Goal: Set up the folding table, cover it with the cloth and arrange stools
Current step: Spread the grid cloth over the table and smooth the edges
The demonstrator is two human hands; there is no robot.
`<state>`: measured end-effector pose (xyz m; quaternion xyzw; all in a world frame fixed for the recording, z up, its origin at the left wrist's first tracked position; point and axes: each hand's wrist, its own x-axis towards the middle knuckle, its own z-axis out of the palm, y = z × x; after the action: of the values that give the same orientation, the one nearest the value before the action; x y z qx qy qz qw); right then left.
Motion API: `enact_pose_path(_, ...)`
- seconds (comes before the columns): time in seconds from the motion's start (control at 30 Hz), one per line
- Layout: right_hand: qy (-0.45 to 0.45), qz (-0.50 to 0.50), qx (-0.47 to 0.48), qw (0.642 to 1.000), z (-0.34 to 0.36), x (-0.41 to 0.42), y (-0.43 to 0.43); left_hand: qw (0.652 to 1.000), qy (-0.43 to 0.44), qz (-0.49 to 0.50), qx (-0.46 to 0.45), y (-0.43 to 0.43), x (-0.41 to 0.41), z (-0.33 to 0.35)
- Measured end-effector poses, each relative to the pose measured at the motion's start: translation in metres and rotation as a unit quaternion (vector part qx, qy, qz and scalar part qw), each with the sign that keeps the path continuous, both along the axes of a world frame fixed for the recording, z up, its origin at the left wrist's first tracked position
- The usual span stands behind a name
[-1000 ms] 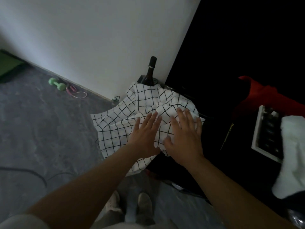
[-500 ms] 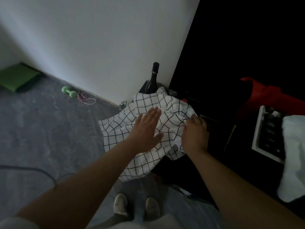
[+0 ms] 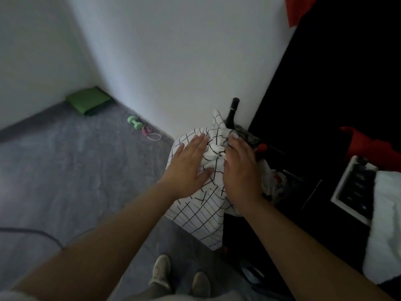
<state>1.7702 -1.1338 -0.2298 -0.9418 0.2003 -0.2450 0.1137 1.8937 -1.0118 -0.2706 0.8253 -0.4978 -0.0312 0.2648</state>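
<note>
The checked cloth [image 3: 201, 205] is bunched between both hands in front of the person, near the wall corner, its lower part hanging toward the floor [image 3: 65, 170]. The left hand [image 3: 186, 168] lies flat against it, fingers extended and gripping nothing, probably to steady the bundle. The right hand [image 3: 240, 170] curls its fingers into the folds, apparently gathering the fabric for carrying.

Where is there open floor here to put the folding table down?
The grey floor left of the checked cloth is bare, bordered by the dumbbell and green mat at the wall. Right of the cloth it is crowded: bottle, bag, dark clutter.
</note>
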Motion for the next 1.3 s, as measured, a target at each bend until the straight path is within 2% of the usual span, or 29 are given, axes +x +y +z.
enact_pose_path(0.23, -0.028, 0.145, -0.015, 0.989, 0.025, 0.028, 0.068, 0.991, -0.009, 0.124, -0.040, 0.103, -0.016, 0.024)
enact_pose_path(0.5, -0.028, 0.281, -0.024, 0.959, 0.038, 0.058, 0.183, 0.969, -0.032, 0.242, -0.047, 0.281, -0.028, 0.028)
enact_pose_path(0.57, -0.016, 0.302, -0.021, 0.953, 0.037, 0.063, 0.213, 0.960, -0.044, 0.274, -0.020, 0.319, -0.030, 0.024)
enact_pose_path(0.7, 0.021, 0.373, -0.007, 0.928, 0.034, 0.075, 0.295, 0.917, -0.041, 0.391, 0.070, 0.430, -0.050, 0.003)
enact_pose_path(0.83, 0.040, 0.426, -0.001, 0.904, 0.041, 0.085, 0.366, 0.883, -0.018, 0.439, 0.167, 0.517, -0.082, -0.022)
enact_pose_path(0.97, 0.079, 0.476, 0.018, 0.876, 0.043, 0.087, 0.423, 0.865, 0.021, 0.455, 0.212, 0.555, -0.110, -0.041)
enact_pose_path(1.1, 0.110, 0.534, 0.046, 0.837, 0.033, 0.096, 0.466, 0.852, 0.039, 0.499, 0.156, 0.567, -0.127, -0.057)
enact_pose_path(1.3, 0.132, 0.614, 0.052, 0.776, 0.011, 0.124, 0.510, 0.801, 0.023, 0.591, 0.091, 0.587, -0.152, -0.057)
